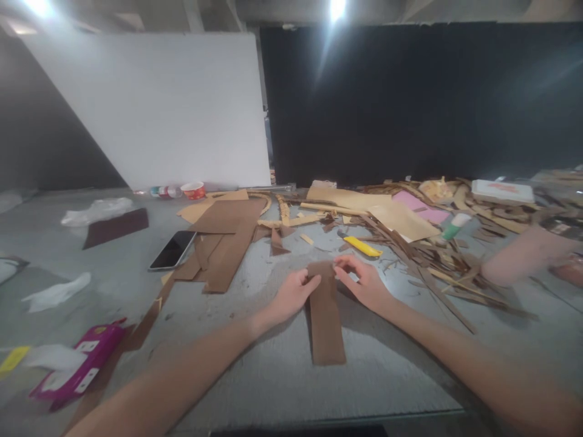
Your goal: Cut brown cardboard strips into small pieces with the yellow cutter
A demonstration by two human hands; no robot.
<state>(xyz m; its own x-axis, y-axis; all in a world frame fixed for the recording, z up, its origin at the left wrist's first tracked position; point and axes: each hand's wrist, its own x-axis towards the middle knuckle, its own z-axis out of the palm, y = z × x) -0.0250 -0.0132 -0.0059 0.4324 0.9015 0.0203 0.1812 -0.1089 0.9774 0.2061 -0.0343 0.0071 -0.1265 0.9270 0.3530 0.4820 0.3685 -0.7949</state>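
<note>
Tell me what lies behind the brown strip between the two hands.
Past the brown strip lies the gray table, and farther back a yellow cutter, with brown scraps left of it. Whatever is directly beneath the strip is covered and cannot be seen.

One cardboard strip (327, 325) lies on one desk (387, 376), with two hands, one left hand (291, 295) and one right hand (364, 284), at its far end. Left of the strip: one phone (173, 250), one wipes packet (88, 364), one red bowl (194, 191). Right of it: one yellow knife (363, 246), one tube (456, 226), one white box (501, 190), and scraps (423, 280) too many and overlapping to count.
</note>
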